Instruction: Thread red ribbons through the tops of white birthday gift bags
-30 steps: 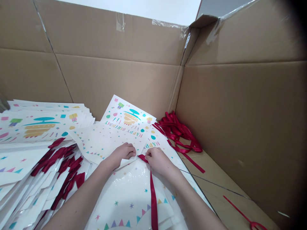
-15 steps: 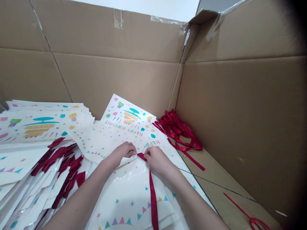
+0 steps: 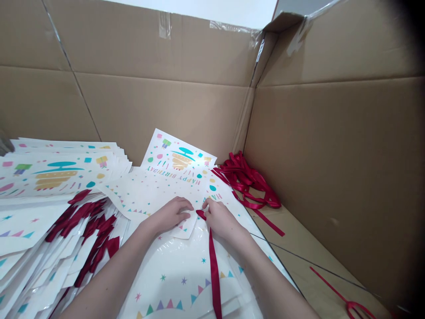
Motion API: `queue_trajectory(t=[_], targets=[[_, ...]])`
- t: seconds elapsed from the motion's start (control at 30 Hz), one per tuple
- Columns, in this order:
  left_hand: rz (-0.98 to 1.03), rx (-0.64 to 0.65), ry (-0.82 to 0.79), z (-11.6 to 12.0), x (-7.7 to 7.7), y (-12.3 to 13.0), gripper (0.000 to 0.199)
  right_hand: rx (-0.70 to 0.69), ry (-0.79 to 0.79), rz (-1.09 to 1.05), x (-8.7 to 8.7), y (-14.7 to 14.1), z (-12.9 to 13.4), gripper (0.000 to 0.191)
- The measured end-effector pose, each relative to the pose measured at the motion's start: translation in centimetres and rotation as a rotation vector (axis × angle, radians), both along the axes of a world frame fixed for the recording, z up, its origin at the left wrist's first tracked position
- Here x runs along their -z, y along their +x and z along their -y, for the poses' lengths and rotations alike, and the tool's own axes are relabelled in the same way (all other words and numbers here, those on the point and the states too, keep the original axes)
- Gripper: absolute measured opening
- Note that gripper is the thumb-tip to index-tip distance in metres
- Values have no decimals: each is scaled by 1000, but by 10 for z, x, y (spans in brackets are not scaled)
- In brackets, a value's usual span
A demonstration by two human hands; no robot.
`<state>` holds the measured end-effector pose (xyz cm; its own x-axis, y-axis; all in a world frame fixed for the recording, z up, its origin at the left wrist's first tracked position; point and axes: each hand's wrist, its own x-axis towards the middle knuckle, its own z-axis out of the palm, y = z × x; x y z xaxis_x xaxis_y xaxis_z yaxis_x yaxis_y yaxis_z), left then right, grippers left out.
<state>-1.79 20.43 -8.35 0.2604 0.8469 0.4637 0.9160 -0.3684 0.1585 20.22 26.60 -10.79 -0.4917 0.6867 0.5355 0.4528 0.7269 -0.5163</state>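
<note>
Gripping dark-red satin ribbon (image 3: 214, 270) with your right hand (image 3: 220, 218), you rested your part-open left hand (image 3: 171, 213) on printed white paper (image 3: 186, 229).

Diffuse light flecks the clear plastic (image 3: 169, 249) with glare, while the right cardboard wall (image 3: 332, 146) darkens into a black blur.

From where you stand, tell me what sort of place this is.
Probably a handwork station: cardboard walls, a stack of printed sheets and a heap of red ribbon near the corner.
</note>
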Motion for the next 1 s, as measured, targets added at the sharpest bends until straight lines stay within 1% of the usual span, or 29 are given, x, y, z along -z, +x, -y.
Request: queue_trajectory(t=[0.17, 0.23, 0.37, 0.57, 0.67, 0.77, 0.87, 0.93, 1.0], targets=[[-98, -105, -39, -5, 6, -6, 51, -37, 13, 10, 4, -2, -9, 25], [-115, -123, -63, -5, 7, -5, 54, -53, 1, 3, 5, -2, -15, 24], [-118, -96, -88, -2, 6, -1, 53, -55, -18, -17, 6, -1, -20, 23], [-102, -31, -106, 0, 6, 3, 54, -126, -48, -57, 9, -10, -16, 22], [-91, -4, -99, 1, 5, 1, 53, -125, -38, -74, 8, -8, -16, 22], [-90, -22, -91, 2, 4, -4, 49, -108, -23, -15, 5, 5, -17, 18], [-94, -62, -78, 3, 2, -9, 45, -109, -12, 109, 2, 18, -18, 21], [-97, -83, -71, 3, 1, -10, 43, -134, 21, 153, 3, 19, -17, 25], [-100, -82, -50, 3, 1, -9, 38, -148, 76, 144, 4, 11, -13, 28]])
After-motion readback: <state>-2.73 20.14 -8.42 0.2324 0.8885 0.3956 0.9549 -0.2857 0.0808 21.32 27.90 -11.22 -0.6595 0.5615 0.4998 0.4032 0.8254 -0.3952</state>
